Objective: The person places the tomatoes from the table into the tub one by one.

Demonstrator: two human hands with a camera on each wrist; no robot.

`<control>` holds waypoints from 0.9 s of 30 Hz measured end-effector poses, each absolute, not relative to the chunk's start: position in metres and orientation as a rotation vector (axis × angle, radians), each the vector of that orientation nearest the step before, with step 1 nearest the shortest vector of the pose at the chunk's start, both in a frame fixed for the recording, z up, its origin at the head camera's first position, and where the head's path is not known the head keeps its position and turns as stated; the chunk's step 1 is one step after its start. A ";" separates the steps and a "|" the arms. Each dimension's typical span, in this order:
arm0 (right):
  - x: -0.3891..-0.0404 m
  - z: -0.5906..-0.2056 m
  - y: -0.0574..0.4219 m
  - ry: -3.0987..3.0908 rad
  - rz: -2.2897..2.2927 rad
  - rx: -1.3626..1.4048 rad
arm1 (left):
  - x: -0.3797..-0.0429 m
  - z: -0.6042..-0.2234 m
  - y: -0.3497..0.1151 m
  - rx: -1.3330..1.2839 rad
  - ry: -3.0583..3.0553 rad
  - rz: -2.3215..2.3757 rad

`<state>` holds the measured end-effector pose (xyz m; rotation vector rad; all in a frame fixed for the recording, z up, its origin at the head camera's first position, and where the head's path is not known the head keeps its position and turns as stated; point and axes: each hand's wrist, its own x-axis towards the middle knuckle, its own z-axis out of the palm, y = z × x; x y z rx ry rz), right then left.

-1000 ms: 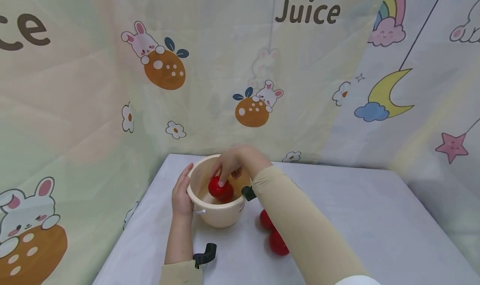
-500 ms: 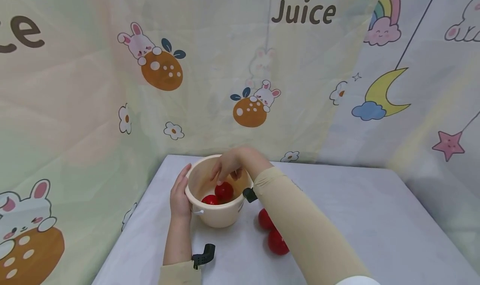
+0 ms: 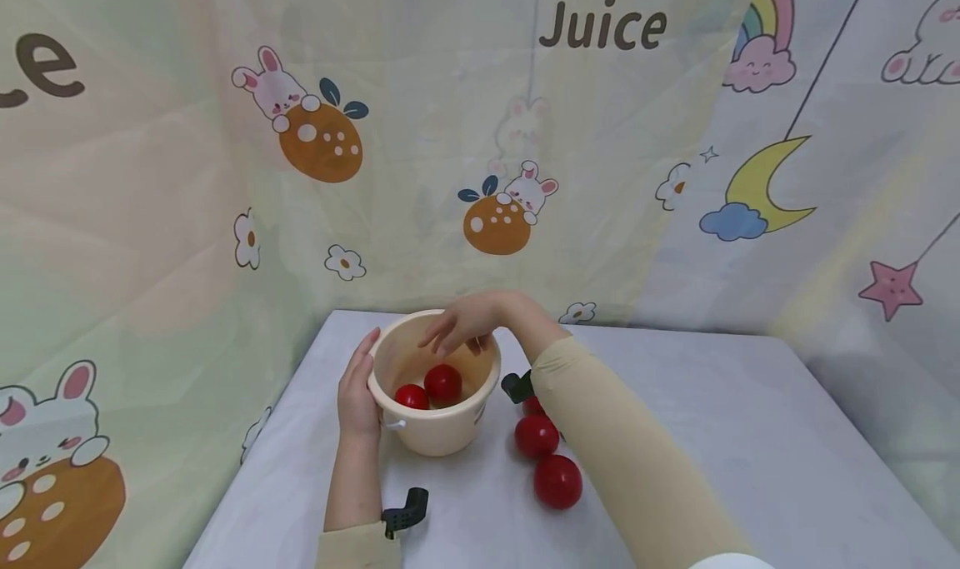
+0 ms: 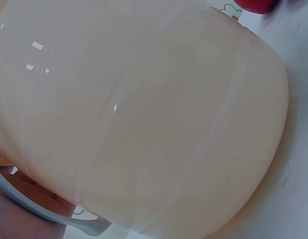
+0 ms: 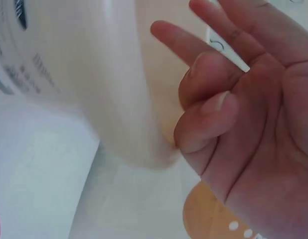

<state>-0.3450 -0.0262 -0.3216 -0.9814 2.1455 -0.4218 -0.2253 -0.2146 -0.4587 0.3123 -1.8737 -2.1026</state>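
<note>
A cream bucket (image 3: 438,431) stands on the table, tilted slightly towards the camera. Two smooth red balls, one in the middle (image 3: 443,384) and one to its left (image 3: 412,396), lie inside it. My left hand (image 3: 358,398) rests along the bucket's left outer side with its fingers extended; in the left wrist view the bucket's grey handle (image 4: 49,214) crosses in front of that hand. Over the bucket's mouth, at the back right rim, hovers my right hand (image 3: 472,319), holding nothing. In the right wrist view two fingers bend and the others (image 5: 179,42) reach out.
Right of the bucket several more red balls lie in a row, the nearest ball (image 3: 558,481) in front and the farthest partly behind the right sleeve (image 3: 622,436). A printed curtain (image 3: 420,136) closes off the back and sides of the white table (image 3: 697,419).
My right hand has let go of a red ball, which now lies in the bucket. The hand has risen and drawn back to the right. My left hand stays on the bucket.
</note>
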 end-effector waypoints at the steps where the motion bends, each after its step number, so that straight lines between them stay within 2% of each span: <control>1: -0.346 -0.322 -0.023 2.143 -0.442 -0.989 | -0.225 -0.459 -0.215 0.311 -1.873 -2.099; 14: -0.342 -0.327 0.044 2.244 -0.577 -1.010 | -0.224 -0.460 -0.217 0.282 -1.862 -2.111; 27: -0.302 -0.367 0.162 2.395 -1.022 -0.731 | -0.225 -0.460 -0.215 0.287 -1.845 -2.117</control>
